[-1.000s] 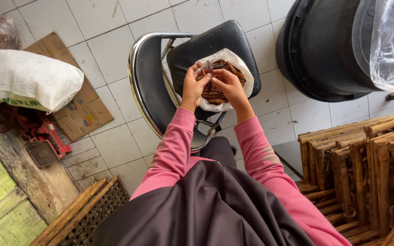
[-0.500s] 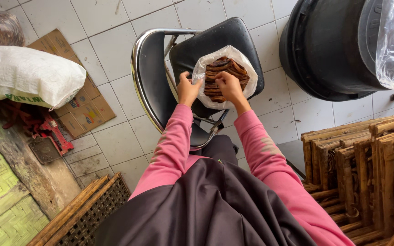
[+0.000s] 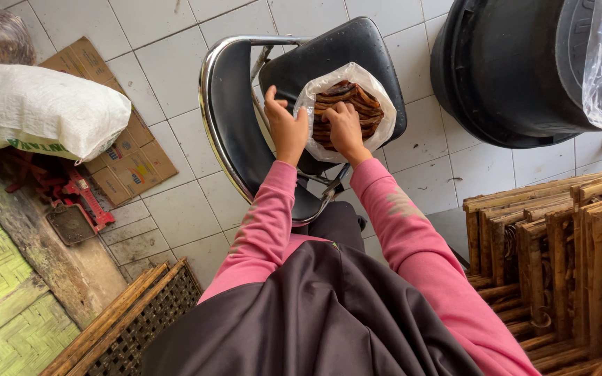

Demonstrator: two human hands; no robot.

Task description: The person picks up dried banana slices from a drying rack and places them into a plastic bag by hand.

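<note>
- Sitting on the shiny black seat of a chair (image 3: 245, 132) with a curved silver metal frame is a thin, see-through plastic bag (image 3: 371, 83), open at the top.
- The bag is full of long, flat, dark brown strips (image 3: 350, 101), stacked close together.
- The left hand (image 3: 287, 129) pinches the bag's left edge with curled fingers.
- The right hand (image 3: 346, 129) rests on the strips, fingers bent down on them; whether it grips one I cannot tell.
- A big round black bin (image 3: 510, 69) stands just beside the chair on the pale floor tiles.
- Rough wooden frames (image 3: 559, 257) are piled at the right.
- A lumpy white sack (image 3: 36, 111) lies at the left, near flat brown cardboard (image 3: 130, 163).
</note>
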